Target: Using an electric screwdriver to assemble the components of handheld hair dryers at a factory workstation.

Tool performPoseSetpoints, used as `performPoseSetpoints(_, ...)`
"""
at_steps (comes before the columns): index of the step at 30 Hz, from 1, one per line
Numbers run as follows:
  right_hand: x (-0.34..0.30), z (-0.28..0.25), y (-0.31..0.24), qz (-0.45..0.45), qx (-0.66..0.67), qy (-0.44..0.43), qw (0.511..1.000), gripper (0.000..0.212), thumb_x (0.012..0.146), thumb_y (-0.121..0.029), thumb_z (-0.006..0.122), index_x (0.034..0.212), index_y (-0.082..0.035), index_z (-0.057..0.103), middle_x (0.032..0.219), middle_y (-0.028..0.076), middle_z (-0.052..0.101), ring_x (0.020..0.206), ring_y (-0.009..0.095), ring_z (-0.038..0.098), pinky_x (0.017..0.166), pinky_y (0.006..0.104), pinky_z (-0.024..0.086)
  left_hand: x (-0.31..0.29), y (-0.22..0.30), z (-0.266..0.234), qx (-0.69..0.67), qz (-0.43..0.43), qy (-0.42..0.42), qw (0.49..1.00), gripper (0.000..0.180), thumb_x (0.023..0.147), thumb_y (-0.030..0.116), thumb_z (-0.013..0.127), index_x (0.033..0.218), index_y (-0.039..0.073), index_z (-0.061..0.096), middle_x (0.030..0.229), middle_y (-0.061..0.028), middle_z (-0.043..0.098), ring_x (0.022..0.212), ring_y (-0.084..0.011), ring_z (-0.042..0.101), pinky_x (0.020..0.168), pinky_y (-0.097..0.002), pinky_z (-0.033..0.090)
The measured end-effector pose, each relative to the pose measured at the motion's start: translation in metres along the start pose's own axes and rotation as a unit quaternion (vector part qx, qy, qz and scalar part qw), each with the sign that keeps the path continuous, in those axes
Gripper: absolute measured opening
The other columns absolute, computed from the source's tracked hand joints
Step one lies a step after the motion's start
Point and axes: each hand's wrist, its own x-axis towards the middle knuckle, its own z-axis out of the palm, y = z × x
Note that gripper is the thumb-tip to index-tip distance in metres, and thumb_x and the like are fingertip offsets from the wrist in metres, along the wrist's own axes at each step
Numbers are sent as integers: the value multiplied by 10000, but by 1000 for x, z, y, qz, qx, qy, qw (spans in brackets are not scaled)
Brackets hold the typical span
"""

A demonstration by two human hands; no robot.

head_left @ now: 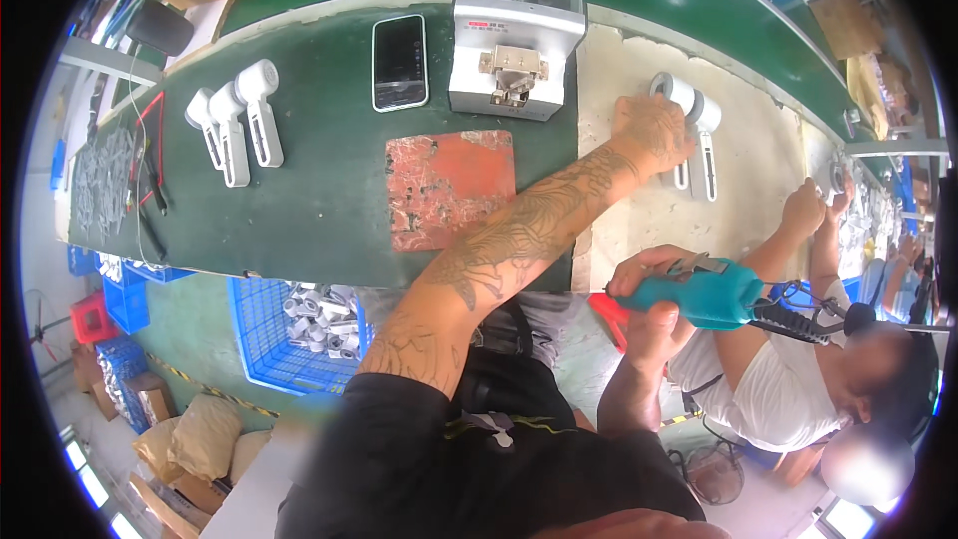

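My tattooed left arm stretches across the bench to the right. My left hand (651,132) is closed around the handle of a white handheld fan (672,92) with a barrel-shaped head, whose handle end shows below the fingers. Touching or just beside it on the right lies a second white fan (708,140) with a slotted handle. Nearer my body, my right hand (654,324) grips a teal electric screwdriver (704,294), held above the bench's front edge with its cable end to the right. Several more white fans (232,135) lie together on the left part of the green mat.
A grey screw feeder (517,35) stands at the back, with a phone (399,63) left of it. A worn red pad (449,190) lies centrally. A blue crate (264,339) of parts is below the bench. At right, a co-worker (778,379) sits close by.
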Motion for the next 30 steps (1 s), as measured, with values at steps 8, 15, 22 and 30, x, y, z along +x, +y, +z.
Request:
performPoseSetpoints(8,21,8,-8,29,-35,-48,998,709,884,-506,773,1219,83,566,851,104,654,788,202,639,720,320,499,-106,-52,-53,-49,131,180,974,346,865,300,689,1075,32,626,1008,-134,639,920,-340,647,788,-460,532)
performPoseSetpoints(15,38,32,2,14,30,-36,999,824,912,-641,663,1235,101,507,809,101,589,740,196,593,697,332,484,-199,-95,-87,22,155,217,964,256,832,176,755,1032,49,658,979,-104,625,923,-329,648,820,-437,530)
performPoseSetpoints(22,89,84,0,-51,124,-78,988,858,862,-813,544,1205,-27,564,680,27,448,601,156,394,593,311,325,-219,-122,-80,48,180,252,949,266,860,224,723,1036,29,676,1011,-90,630,976,-277,630,882,-419,489)
performPoseSetpoints(30,133,132,10,-133,40,-78,987,790,946,-721,516,1153,40,563,694,62,508,626,191,484,611,354,420,-209,-132,-90,-15,181,277,944,234,886,222,735,1069,80,703,1039,-78,654,949,-283,642,853,-420,502)
